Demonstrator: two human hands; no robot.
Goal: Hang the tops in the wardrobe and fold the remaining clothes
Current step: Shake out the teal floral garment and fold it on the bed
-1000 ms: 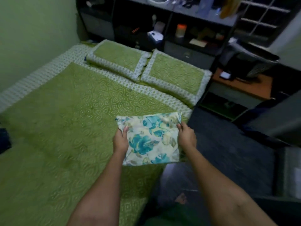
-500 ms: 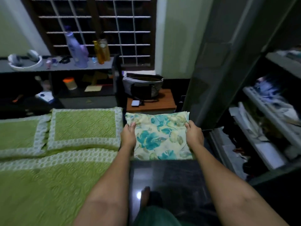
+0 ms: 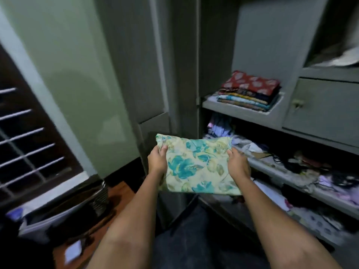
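Both hands grip folded floral garment (image 3: 196, 167); fingers (image 3: 162, 149) curl over side edges.

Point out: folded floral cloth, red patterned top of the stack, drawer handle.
folded floral cloth (image 3: 196, 167), head view, middle of its top face
red patterned cloth (image 3: 250, 83), head view, centre of its top
drawer handle (image 3: 297, 103), head view, the pull

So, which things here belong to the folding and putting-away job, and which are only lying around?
Part of the job:
- folded floral cloth, held by left hand and right hand
- wardrobe shelf with neat stack of folded clothes
- lower shelves of loose clothes

Just lying about:
- striped bag
- window grille
- drawer
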